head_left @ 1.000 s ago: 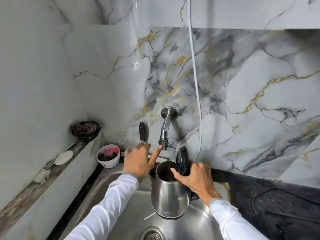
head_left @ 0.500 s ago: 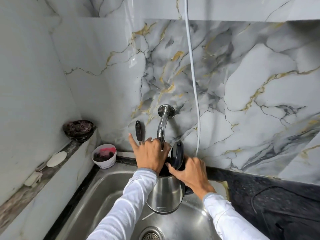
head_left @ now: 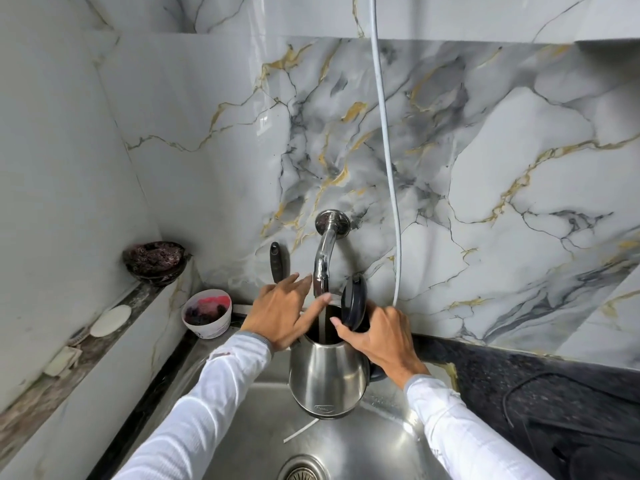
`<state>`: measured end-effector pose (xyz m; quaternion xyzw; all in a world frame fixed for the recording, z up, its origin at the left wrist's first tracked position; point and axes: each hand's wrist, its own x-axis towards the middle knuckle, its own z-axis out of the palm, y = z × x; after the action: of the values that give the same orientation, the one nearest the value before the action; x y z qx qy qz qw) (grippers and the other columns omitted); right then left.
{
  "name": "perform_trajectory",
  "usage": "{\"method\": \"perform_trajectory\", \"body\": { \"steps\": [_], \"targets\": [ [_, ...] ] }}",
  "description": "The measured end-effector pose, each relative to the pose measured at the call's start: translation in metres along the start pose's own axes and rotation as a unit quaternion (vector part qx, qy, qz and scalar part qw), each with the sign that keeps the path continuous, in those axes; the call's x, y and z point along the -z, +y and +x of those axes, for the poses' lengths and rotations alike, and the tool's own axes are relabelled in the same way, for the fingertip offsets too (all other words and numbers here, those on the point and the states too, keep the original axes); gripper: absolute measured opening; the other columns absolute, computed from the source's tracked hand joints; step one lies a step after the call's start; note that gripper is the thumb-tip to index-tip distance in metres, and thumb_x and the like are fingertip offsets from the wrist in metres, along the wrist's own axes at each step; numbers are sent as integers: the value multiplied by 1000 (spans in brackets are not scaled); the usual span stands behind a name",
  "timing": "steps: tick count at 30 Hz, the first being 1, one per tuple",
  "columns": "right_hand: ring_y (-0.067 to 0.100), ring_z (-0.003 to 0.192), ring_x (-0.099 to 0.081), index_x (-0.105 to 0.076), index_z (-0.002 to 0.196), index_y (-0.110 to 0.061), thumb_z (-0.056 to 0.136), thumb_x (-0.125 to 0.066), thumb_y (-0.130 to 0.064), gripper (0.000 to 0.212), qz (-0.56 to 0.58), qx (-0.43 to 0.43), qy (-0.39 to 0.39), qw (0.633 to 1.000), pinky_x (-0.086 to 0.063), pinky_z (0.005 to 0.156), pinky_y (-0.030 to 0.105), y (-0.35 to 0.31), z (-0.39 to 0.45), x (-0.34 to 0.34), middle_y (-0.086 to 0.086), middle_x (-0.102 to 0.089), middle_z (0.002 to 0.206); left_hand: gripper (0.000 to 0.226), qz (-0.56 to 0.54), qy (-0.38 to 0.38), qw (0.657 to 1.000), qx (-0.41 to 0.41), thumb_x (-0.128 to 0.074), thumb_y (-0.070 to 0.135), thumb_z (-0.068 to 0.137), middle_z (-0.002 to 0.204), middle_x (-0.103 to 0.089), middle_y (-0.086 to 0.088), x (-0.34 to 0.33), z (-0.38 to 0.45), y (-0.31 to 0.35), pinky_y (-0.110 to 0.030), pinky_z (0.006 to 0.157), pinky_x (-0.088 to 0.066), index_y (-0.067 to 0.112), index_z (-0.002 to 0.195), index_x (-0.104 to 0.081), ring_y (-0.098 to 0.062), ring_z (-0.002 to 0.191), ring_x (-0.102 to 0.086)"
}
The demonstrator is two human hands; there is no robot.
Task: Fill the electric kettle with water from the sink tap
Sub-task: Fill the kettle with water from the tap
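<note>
Two hands: both at the kettle mouth, under the tap; filling looks just begun
Progress: kettle in place, lid up, a thin stream appears to run from the tap into the opening; how full it is cannot be told; left to do by my judgement: wait for the level, shut off the water, close the lid
Ledge, far left: dark rough bowl [head_left: 154, 261] on a worn stone shelf; pale flat disc [head_left: 111, 320] nearer along it
Cup [head_left: 207, 314]: white, round, pink and dark contents; at the sink's far-left corner
Left hand [head_left: 282, 311]: fingers spread and apart, gripping nothing; forefinger reaching toward the tap's tip
Tap [head_left: 323, 259]: shiny curved metal, fixed to the glossy veined marble wall [head_left: 485, 150]
Kettle [head_left: 327, 374]: brushed steel, rounded, wider at the base; held over the sink, directly beneath the tap
Lid [head_left: 354, 302]: black, round, tipped upright
Right hand [head_left: 379, 336]: closed around the kettle's handle side, thumb at the rim
Sink [head_left: 346, 445]: smooth steel basin; drain nearest
Counter [head_left: 554, 386]: dark speckled stone, right
</note>
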<state>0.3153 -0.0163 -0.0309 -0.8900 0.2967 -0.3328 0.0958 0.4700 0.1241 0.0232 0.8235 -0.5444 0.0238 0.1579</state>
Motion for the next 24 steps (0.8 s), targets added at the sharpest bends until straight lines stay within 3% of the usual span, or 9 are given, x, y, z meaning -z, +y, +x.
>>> {"method": "perform_trajectory", "body": {
  "steps": [3, 7, 13, 18, 24],
  "targets": [
    [25, 50, -66, -68, 70, -21, 70, -53, -83, 65, -6, 15, 15, 1000, -53, 55, 29, -2, 1, 0, 3, -66, 51, 118, 55, -12, 998, 7, 0, 91, 76, 163, -33, -11, -7, -24, -5, -52, 119, -31, 7, 155, -23, -21, 152, -24],
    [30, 53, -67, -71, 72, -18, 69, -51, -84, 69, -3, 7, 16, 1000, -53, 57, 31, -2, 1, 2, 6, -66, 52, 134, 141, -69, 987, 20, 3, 98, 64, 168, -15, -16, -31, -48, -4, -56, 123, -17, 2, 157, -8, -26, 155, -13],
    [30, 52, -66, -70, 70, -17, 69, -52, -84, 69, -1, 8, 18, 1000, -50, 55, 29, -2, 4, 7, 5, -64, 49, 134, 149, -64, 985, 54, -9, 102, 66, 168, -9, -20, -51, -49, -5, -71, 117, -21, 3, 157, -11, -34, 155, -12],
    [31, 61, -69, -72, 78, -17, 69, -48, -87, 74, 1, -4, -4, 1000, -58, 63, 35, 1, 3, 6, 6, -70, 58, 137, 150, -62, 985, 63, -7, 104, 62, 169, -5, -16, -53, -48, -6, -77, 116, -12, 6, 158, -9, -32, 155, -9],
    [30, 61, -70, -71, 77, -18, 71, -45, -88, 76, -12, 0, -6, 1000, -54, 62, 33, 0, 3, 5, 5, -70, 57, 133, 156, -53, 986, 31, -11, 102, 67, 165, -26, -15, -53, -49, -7, -79, 111, -21, 1, 153, -28, -32, 152, -25]
  ]
}}
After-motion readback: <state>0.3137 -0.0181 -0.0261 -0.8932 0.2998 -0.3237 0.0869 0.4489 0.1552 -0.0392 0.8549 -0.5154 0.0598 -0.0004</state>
